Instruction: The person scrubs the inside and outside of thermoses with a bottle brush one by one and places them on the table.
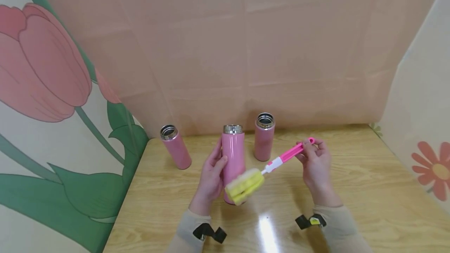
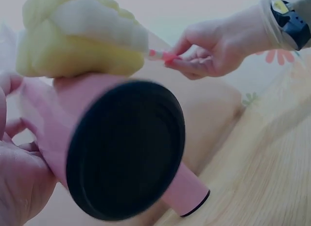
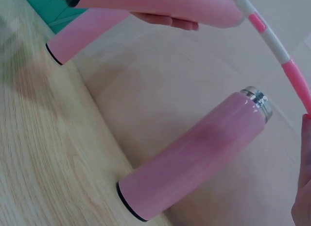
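My left hand (image 1: 211, 175) grips a pink thermos bottle (image 1: 233, 149) around its side, thumb at the front. The bottle stands nearly upright in the head view, steel neck at the top; its black base (image 2: 129, 150) faces the left wrist camera, lifted off the table. Between thumb and fingers, my right hand (image 1: 317, 165) pinches a bottle brush (image 1: 291, 153) near the end of its pink handle. The brush slants down to the left. Its yellow and white sponge head (image 1: 245, 186) overlaps the bottle's lower side in the head view.
Two more pink bottles, lidless with steel rims, stand at the back of the wooden table (image 1: 154, 206): one bottle (image 1: 178, 151) at left, another bottle (image 1: 264, 141) right of the held one. Behind them rises a tan sheet (image 1: 281, 50). Flower-patterned walls flank the table.
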The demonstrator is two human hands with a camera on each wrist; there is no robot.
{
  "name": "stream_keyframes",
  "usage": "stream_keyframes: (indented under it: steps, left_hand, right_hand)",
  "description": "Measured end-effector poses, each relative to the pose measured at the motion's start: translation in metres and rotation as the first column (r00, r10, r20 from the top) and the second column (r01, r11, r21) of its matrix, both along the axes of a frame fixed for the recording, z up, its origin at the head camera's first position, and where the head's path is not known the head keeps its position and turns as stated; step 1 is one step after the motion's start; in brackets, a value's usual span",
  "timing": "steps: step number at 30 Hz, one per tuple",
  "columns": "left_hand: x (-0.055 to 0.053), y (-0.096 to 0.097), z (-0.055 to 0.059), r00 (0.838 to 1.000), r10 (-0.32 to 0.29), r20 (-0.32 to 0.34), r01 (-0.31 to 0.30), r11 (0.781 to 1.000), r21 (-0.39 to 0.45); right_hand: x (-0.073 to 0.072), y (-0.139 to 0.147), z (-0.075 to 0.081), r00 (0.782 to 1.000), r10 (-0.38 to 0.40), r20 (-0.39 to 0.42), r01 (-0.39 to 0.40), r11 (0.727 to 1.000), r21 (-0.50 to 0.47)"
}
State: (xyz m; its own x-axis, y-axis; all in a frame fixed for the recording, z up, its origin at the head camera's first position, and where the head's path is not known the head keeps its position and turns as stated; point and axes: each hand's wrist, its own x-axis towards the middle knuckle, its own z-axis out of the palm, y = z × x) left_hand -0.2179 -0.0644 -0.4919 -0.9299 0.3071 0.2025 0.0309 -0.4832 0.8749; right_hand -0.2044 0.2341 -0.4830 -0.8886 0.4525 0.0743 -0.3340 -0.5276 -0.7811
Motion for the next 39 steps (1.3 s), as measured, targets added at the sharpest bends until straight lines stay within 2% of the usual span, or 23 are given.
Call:
stream_keyframes:
  steps: [3, 6, 9, 12, 15, 18, 23, 25, 28, 31, 35, 39]
  left_hand:
    - [0.001, 0.001, 0.0, 0.999, -0.027, -0.043, 0.026, 0.999, -0.029]
    - [0.002, 0.001, 0.0, 0.997, -0.037, -0.062, 0.034, 0.998, -0.043]
    - [0.001, 0.001, -0.001, 0.998, -0.018, -0.054, 0.016, 0.999, -0.042]
    - [0.001, 0.002, -0.001, 0.999, 0.007, -0.04, -0.008, 1.0, -0.025]
    - [0.001, 0.003, 0.0, 0.999, 0.016, -0.031, -0.017, 1.0, -0.004]
    - [0.001, 0.003, 0.001, 1.0, 0.01, -0.025, -0.01, 1.0, 0.0]
    - [0.002, 0.003, 0.002, 1.0, 0.001, 0.016, 0.0, 1.0, -0.027]
    - [0.002, 0.003, 0.002, 1.0, 0.004, 0.027, -0.003, 1.0, -0.026]
    - [0.001, 0.001, 0.001, 1.0, 0.009, 0.025, -0.009, 1.0, -0.02]
    - [0.0, -0.001, 0.001, 1.0, 0.012, 0.012, -0.012, 1.0, -0.016]
    - [-0.003, -0.004, 0.0, 0.999, 0.034, -0.005, -0.034, 0.999, -0.02]
    - [-0.006, -0.005, -0.001, 0.998, 0.064, -0.015, -0.064, 0.998, -0.008]
  right_hand:
    - [0.0, -0.002, 0.001, 0.998, -0.048, -0.028, 0.047, 0.998, -0.034]
    - [0.001, -0.003, 0.001, 0.996, -0.065, -0.056, 0.062, 0.997, -0.05]
    - [0.001, -0.003, 0.002, 0.996, -0.057, -0.067, 0.052, 0.996, -0.068]
    - [0.001, -0.002, 0.005, 0.996, -0.065, -0.055, 0.056, 0.987, -0.15]
    - [0.002, 0.002, 0.007, 0.995, -0.099, -0.012, 0.092, 0.958, -0.272]
    - [0.002, 0.008, 0.008, 0.991, -0.131, 0.037, 0.135, 0.912, -0.387]
    - [0.002, 0.011, 0.01, 0.986, -0.156, 0.057, 0.164, 0.85, -0.5]
    - [0.003, 0.011, 0.011, 0.986, -0.161, 0.05, 0.163, 0.842, -0.514]
    - [0.002, 0.01, 0.012, 0.987, -0.153, 0.052, 0.158, 0.853, -0.498]
    - [0.001, 0.008, 0.011, 0.991, -0.117, 0.067, 0.135, 0.879, -0.457]
    - [-0.001, 0.009, 0.008, 0.997, -0.039, 0.072, 0.064, 0.92, -0.387]
    - [0.0, 0.011, 0.003, 0.998, 0.035, 0.059, -0.018, 0.964, -0.267]
